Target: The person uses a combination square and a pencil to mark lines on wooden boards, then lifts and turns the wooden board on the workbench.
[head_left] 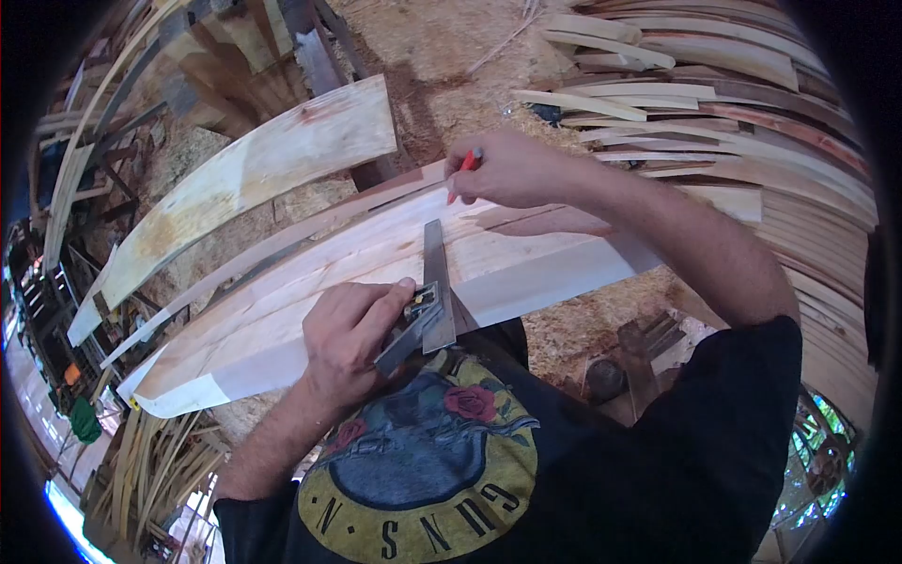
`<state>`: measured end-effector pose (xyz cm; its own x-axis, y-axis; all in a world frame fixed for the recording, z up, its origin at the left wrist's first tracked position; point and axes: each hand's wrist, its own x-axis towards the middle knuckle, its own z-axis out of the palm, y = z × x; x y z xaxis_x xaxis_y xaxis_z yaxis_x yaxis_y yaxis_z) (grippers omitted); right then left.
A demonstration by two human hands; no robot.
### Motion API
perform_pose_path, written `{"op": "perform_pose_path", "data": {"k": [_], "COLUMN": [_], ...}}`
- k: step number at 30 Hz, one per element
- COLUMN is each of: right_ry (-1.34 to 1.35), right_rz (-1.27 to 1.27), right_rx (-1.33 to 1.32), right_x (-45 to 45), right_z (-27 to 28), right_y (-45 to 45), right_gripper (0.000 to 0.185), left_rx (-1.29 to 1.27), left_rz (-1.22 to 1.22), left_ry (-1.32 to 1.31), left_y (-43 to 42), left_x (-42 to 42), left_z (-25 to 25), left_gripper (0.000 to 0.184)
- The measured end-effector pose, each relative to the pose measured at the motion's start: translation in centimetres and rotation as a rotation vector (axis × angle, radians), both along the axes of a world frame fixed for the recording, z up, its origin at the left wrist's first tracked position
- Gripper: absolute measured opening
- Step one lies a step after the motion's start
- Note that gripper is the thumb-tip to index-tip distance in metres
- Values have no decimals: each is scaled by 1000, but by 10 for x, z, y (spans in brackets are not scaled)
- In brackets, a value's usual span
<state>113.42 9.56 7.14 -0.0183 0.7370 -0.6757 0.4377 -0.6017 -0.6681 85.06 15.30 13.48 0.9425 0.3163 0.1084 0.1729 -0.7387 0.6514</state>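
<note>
My left hand (354,329) is closed on the head of a metal combination square (434,273), whose blade lies across a long, pale, curved wooden board (329,282). The square rests near the board's edge closest to my body. Above the board, beyond the far end of the blade, my right hand (503,169) grips a red pencil or marker (463,174), its tip pointing down at the wood. The arm casts a shadow on the board to the right of the tip.
Another wide plank (254,164) lies beyond the board. Many curved wooden strips (695,113) are stacked at the right. Sawdust (442,56) covers the ground. A bundle of thin offcuts (150,470) sits at lower left, near a green cloth-like item (85,421).
</note>
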Motion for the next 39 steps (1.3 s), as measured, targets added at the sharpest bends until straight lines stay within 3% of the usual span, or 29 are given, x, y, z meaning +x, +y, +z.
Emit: {"op": "perform_pose_path", "data": {"k": [8,23,26,39], "right_ry": [-50,-72,78,-50], "right_rz": [230,321,200,315], "right_rx": [-32,43,-29,35], "right_x": [-16,-27,-22,-26], "right_z": [-42,-56,-47,-51], "right_y": [3,4,8,10], "right_gripper": [34,39,35,32], "left_rx": [11,13,7,16], "left_rz": [5,5,-5,-15], "left_ry": [-15,-5,-9,34], "left_y": [0,1,1,1], "left_x": [1,-2,-1,-1], "left_z": [-1,-4,-3,-2], "left_gripper": [37,40,40,42]}}
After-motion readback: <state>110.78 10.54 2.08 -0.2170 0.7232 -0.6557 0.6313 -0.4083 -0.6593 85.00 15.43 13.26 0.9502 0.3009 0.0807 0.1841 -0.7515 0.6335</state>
